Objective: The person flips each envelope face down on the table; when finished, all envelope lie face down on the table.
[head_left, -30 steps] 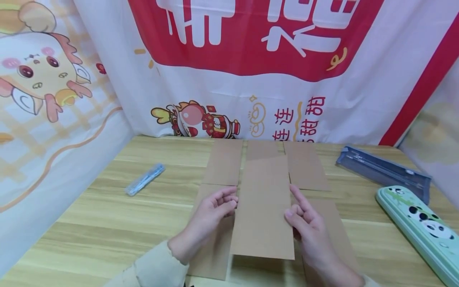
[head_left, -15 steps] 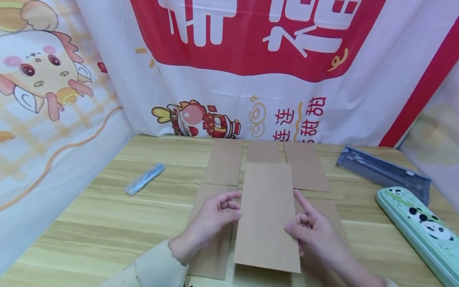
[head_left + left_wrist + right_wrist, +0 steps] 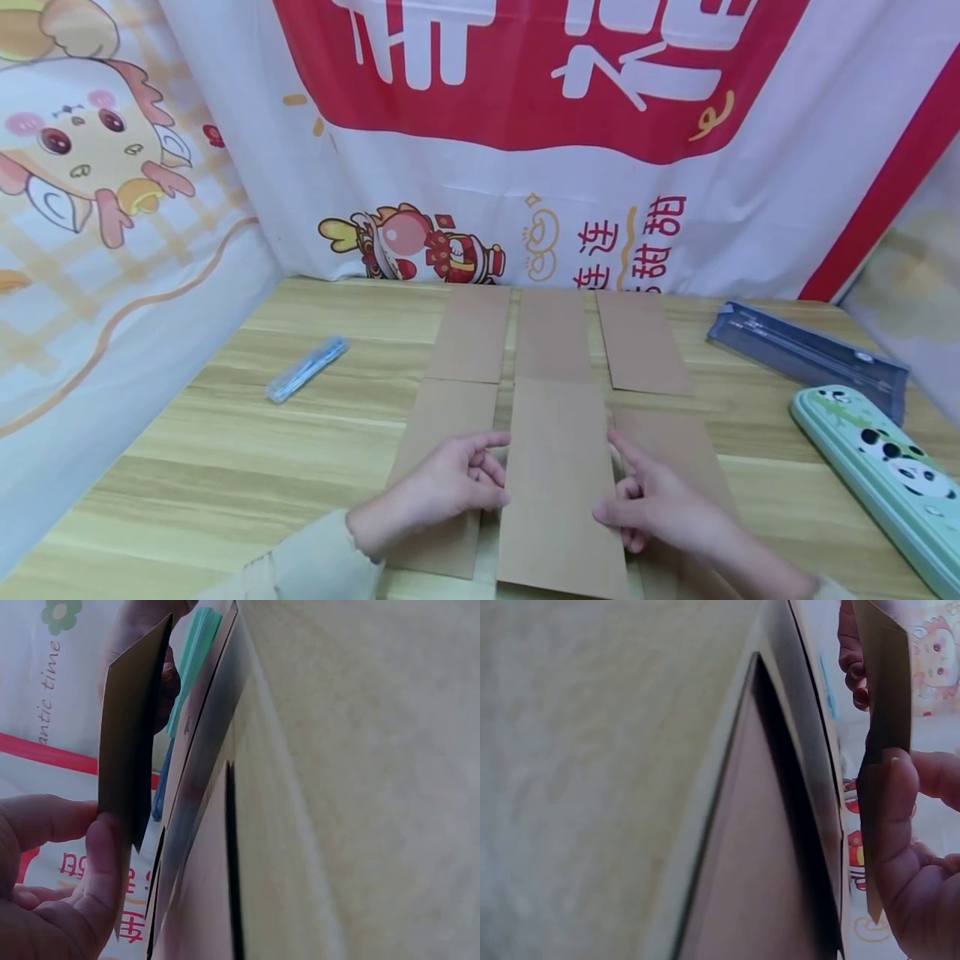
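Observation:
A brown rectangular piece of cardboard (image 3: 558, 483) is held by both hands in the middle of the head view, its near edge raised above the table. My left hand (image 3: 453, 483) pinches its left long edge between thumb and index finger, as the left wrist view shows. On the right long edge, my right hand (image 3: 663, 504) grips with the thumb on top and the index finger stretched along the side. Flat pieces lie around it: front left (image 3: 438, 425), front right (image 3: 675, 442), back left (image 3: 470, 333), back middle (image 3: 552, 333) and back right (image 3: 643, 342).
At the right of the wooden table (image 3: 225, 450) lies a green panda pencil case (image 3: 885, 467), with a blue see-through zip pouch (image 3: 810, 350) behind it. A small clear case with blue contents (image 3: 306, 370) lies at the left. Printed cloth (image 3: 465, 183) hangs behind.
The held cardboard has come down and toward me in both hands. More of the back middle piece now shows beyond its far edge.

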Demonstrator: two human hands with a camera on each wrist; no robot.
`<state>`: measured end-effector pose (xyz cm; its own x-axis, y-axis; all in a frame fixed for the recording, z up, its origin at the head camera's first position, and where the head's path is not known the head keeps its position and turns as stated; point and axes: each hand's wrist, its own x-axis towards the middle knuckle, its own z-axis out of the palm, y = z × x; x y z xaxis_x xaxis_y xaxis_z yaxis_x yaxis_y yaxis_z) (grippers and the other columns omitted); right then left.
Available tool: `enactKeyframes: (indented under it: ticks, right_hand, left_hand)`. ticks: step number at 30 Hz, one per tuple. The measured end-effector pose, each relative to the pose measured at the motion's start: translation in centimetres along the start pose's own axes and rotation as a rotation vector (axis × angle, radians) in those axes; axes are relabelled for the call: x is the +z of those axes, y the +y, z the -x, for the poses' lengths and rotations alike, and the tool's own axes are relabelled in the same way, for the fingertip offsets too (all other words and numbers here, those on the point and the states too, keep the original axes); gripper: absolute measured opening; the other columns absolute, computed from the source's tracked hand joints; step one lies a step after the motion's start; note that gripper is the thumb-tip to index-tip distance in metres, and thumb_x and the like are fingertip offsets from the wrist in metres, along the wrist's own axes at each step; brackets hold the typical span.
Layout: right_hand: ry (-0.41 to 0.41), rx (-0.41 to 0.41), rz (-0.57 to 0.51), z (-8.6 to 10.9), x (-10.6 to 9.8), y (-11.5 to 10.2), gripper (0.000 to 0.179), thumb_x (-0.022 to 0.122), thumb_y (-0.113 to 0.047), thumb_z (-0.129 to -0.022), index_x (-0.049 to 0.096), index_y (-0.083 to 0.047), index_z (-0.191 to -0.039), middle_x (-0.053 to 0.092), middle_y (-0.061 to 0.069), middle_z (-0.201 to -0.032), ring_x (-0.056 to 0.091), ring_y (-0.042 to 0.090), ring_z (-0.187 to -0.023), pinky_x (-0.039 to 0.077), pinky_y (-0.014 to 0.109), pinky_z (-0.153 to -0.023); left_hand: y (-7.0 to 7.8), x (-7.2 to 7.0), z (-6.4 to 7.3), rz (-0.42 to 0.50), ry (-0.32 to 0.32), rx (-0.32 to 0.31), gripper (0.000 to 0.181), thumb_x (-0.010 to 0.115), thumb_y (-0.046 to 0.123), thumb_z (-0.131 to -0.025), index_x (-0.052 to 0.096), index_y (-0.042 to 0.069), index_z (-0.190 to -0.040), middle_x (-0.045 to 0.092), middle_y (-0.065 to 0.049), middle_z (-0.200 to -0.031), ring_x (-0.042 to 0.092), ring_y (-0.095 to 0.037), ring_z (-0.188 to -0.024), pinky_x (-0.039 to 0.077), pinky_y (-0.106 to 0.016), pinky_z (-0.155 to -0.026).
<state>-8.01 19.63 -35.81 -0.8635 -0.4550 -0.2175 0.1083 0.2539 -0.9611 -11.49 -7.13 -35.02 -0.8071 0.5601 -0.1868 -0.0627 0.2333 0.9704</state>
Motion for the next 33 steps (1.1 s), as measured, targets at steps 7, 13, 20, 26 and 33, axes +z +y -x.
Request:
enactKeyframes:
  ticks: [7, 13, 20, 26, 33]
  right_hand:
    - [-0.041, 0.036, 0.053, -0.6, 0.3, 0.6, 0.102, 0.068, -0.010, -0.081, -0.012, 0.011, -0.141, 0.055, 0.003, -0.063, 0.056, 0.016, -0.054, 0.052, 0.029, -0.048]
    - [-0.017, 0.070, 0.071, -0.8, 0.5, 0.7, 0.103, 0.069, -0.010, -0.080, -0.010, 0.009, -0.142, 0.055, 0.004, -0.063, 0.056, 0.017, -0.054, 0.052, 0.030, -0.048]
    - [0.050, 0.145, 0.106, -1.1, 0.9, 0.7, 0.102, 0.072, -0.012, -0.077, -0.003, 0.006, -0.145, 0.056, 0.004, -0.061, 0.055, 0.013, -0.047, 0.051, 0.029, -0.045]
    - [0.101, 0.185, 0.177, -1.3, 1.2, 0.6, 0.101, 0.074, -0.014, -0.076, 0.003, 0.007, -0.144, 0.056, 0.004, -0.055, 0.051, 0.010, -0.040, 0.048, 0.026, -0.039]
    - [0.111, 0.199, 0.202, -1.5, 1.3, 0.6, 0.100, 0.073, -0.013, -0.076, 0.002, 0.005, -0.146, 0.054, 0.003, -0.049, 0.048, 0.008, -0.036, 0.043, 0.024, -0.034]
  left_hand:
    - [-0.4, 0.2, -0.2, -0.115, -0.008, -0.025, 0.073, 0.067, -0.009, -0.069, 0.033, -0.014, -0.134, 0.058, -0.005, -0.076, 0.054, -0.009, -0.063, 0.048, -0.019, -0.058]
    - [-0.5, 0.3, -0.7, -0.245, 0.017, -0.024, 0.071, 0.069, -0.008, -0.067, 0.038, -0.015, -0.131, 0.058, -0.003, -0.071, 0.053, -0.010, -0.059, 0.047, -0.021, -0.054]
    - [-0.4, 0.4, -0.9, -0.357, 0.034, -0.043, 0.071, 0.071, -0.006, -0.067, 0.040, -0.014, -0.130, 0.057, -0.001, -0.068, 0.052, -0.011, -0.057, 0.045, -0.022, -0.050]
    - [-0.4, 0.7, -1.1, -0.413, 0.041, -0.051, 0.069, 0.072, -0.004, -0.067, 0.042, -0.013, -0.129, 0.056, 0.000, -0.067, 0.050, -0.011, -0.057, 0.043, -0.021, -0.051]
    - [-0.2, 0.8, -1.2, -0.455, 0.057, -0.070, 0.070, 0.074, -0.002, -0.067, 0.044, -0.012, -0.129, 0.053, -0.001, -0.069, 0.049, -0.011, -0.058, 0.043, -0.022, -0.051]
